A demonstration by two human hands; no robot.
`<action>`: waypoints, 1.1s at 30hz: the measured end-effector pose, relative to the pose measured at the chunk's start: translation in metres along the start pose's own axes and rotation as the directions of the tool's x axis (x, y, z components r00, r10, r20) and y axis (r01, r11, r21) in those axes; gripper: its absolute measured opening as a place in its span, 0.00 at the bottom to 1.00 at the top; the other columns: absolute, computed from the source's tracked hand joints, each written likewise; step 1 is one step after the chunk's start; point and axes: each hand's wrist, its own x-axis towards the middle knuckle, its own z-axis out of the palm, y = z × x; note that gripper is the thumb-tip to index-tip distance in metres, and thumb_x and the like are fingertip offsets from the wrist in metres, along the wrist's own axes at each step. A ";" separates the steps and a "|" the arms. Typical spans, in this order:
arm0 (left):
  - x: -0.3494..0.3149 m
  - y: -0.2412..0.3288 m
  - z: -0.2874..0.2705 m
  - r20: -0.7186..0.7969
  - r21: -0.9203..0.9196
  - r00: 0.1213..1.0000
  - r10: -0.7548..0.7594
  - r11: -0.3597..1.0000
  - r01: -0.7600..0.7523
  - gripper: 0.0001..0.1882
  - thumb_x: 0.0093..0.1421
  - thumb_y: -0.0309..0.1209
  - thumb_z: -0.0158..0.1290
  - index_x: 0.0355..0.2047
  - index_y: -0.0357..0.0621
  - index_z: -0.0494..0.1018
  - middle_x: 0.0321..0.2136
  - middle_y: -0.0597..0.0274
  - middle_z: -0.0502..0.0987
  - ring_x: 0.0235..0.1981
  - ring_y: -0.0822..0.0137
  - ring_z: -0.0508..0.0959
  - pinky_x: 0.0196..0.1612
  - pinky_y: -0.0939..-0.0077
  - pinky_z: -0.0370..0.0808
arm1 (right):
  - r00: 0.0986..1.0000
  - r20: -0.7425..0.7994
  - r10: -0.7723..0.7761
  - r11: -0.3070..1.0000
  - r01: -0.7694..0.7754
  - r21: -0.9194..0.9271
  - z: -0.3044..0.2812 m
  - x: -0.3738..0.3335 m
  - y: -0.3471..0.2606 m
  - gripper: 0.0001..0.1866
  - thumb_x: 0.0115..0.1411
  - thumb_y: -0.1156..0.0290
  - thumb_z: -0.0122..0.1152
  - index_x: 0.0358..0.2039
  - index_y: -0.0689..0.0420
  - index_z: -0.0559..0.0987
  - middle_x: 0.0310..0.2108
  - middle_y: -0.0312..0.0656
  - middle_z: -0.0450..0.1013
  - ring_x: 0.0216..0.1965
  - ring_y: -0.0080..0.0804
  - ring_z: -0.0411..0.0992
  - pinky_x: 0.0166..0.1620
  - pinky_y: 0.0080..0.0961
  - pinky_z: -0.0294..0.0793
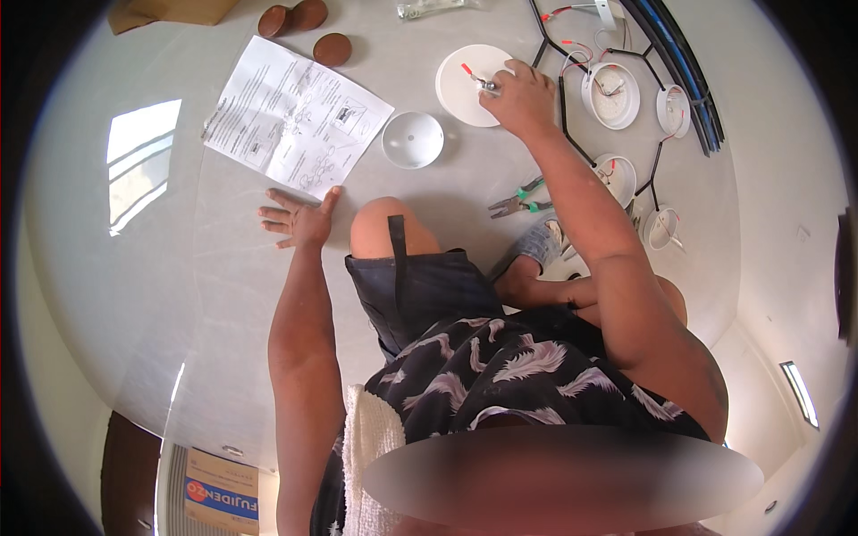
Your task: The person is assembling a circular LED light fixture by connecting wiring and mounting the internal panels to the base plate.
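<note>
My left hand (302, 220) rests on the floor with its fingers spread, right at the lower corner of a printed instruction sheet (268, 112). Over a round white plate (460, 94), my right hand (525, 100) is closed, its fingertips on a small metal fitting (488, 87). A wire with a red tip (467, 69) stands out beside that fitting. Between the sheet and the plate sits a white bowl-shaped cover (412, 140) with a small hole in its middle. Pliers with green-and-black handles (517, 204) lie below my right forearm.
To the right spreads a black branched light frame (655, 165) with several round white lamp cups (611, 96) and loose wires. Black bars (684, 71) lie beyond it. Several brown round pieces (332, 50) and a clear plastic packet (438, 7) lie at the far side. A cardboard box (214, 487) stands behind me.
</note>
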 end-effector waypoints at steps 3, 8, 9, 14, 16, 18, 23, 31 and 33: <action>-0.002 -0.001 -0.003 0.002 -0.005 1.000 0.002 1.000 -0.002 0.72 0.36 0.66 0.59 0.62 0.48 0.18 0.61 0.39 0.18 0.63 0.41 0.19 0.57 0.31 0.32 | 1.000 0.005 -0.016 0.999 0.016 0.032 -0.004 -0.002 0.000 0.16 0.46 0.58 0.59 0.36 0.48 0.79 0.50 0.38 0.66 0.52 0.37 0.62 0.56 0.40 0.53; -0.002 0.001 -0.003 0.005 -0.002 1.000 -0.001 1.000 0.001 0.72 0.36 0.66 0.59 0.62 0.48 0.18 0.61 0.39 0.18 0.63 0.41 0.19 0.57 0.31 0.32 | 0.992 -0.082 -0.092 0.982 0.104 0.155 -0.001 -0.002 0.006 0.15 0.47 0.60 0.61 0.37 0.49 0.77 0.43 0.38 0.71 0.48 0.38 0.66 0.55 0.37 0.55; -0.002 0.001 -0.003 0.002 -0.005 1.000 0.003 1.000 -0.003 0.72 0.36 0.66 0.59 0.62 0.48 0.19 0.61 0.39 0.18 0.63 0.41 0.19 0.57 0.31 0.32 | 0.992 -0.080 -0.093 0.982 0.105 0.156 0.000 -0.001 0.006 0.15 0.47 0.60 0.61 0.37 0.49 0.77 0.43 0.38 0.71 0.48 0.38 0.66 0.55 0.37 0.55; 0.001 -0.001 0.000 -0.003 0.001 1.000 0.005 1.000 -0.005 0.72 0.36 0.67 0.59 0.62 0.48 0.19 0.61 0.38 0.18 0.63 0.40 0.19 0.57 0.31 0.32 | 0.986 -0.096 -0.138 0.959 0.157 0.235 0.008 0.002 0.011 0.12 0.50 0.61 0.59 0.35 0.50 0.76 0.34 0.38 0.74 0.41 0.37 0.70 0.51 0.37 0.59; 0.001 -0.001 0.001 -0.001 0.003 1.000 0.006 1.000 -0.006 0.72 0.36 0.67 0.59 0.62 0.48 0.19 0.61 0.38 0.18 0.63 0.40 0.19 0.57 0.31 0.32 | 0.989 -0.066 -0.133 0.959 0.145 0.244 0.008 0.002 0.012 0.12 0.50 0.61 0.59 0.35 0.50 0.76 0.34 0.37 0.75 0.41 0.37 0.70 0.50 0.37 0.60; 0.000 -0.001 -0.001 -0.003 -0.003 1.000 0.005 1.000 -0.005 0.72 0.36 0.67 0.59 0.62 0.48 0.19 0.61 0.38 0.18 0.63 0.40 0.20 0.57 0.31 0.32 | 0.991 -0.035 -0.128 0.959 0.133 0.252 0.008 0.001 0.011 0.12 0.49 0.61 0.59 0.35 0.50 0.76 0.34 0.37 0.75 0.41 0.38 0.70 0.50 0.37 0.60; 0.001 -0.001 0.000 -0.002 0.007 1.000 0.000 1.000 0.000 0.73 0.36 0.67 0.58 0.62 0.48 0.19 0.61 0.38 0.18 0.63 0.40 0.19 0.57 0.30 0.32 | 0.990 -0.067 -0.122 0.958 0.135 0.255 0.008 0.000 0.010 0.12 0.49 0.62 0.58 0.35 0.50 0.76 0.35 0.36 0.75 0.42 0.37 0.70 0.49 0.37 0.61; 0.006 -0.004 0.005 -0.025 0.025 1.000 -0.009 1.000 0.009 0.73 0.35 0.69 0.57 0.62 0.50 0.19 0.62 0.41 0.19 0.63 0.42 0.21 0.57 0.31 0.34 | 0.992 -0.071 -0.109 0.955 0.124 0.270 0.016 0.000 0.013 0.13 0.50 0.62 0.58 0.36 0.49 0.77 0.36 0.36 0.74 0.43 0.37 0.69 0.49 0.38 0.61; 0.004 -0.002 0.002 -0.007 0.013 1.000 0.001 1.000 -0.001 0.73 0.36 0.67 0.58 0.62 0.48 0.18 0.61 0.38 0.18 0.63 0.40 0.20 0.57 0.30 0.33 | 0.991 -0.071 -0.114 0.956 0.129 0.262 0.018 0.000 0.013 0.13 0.50 0.62 0.58 0.36 0.48 0.77 0.37 0.36 0.74 0.43 0.38 0.68 0.48 0.38 0.61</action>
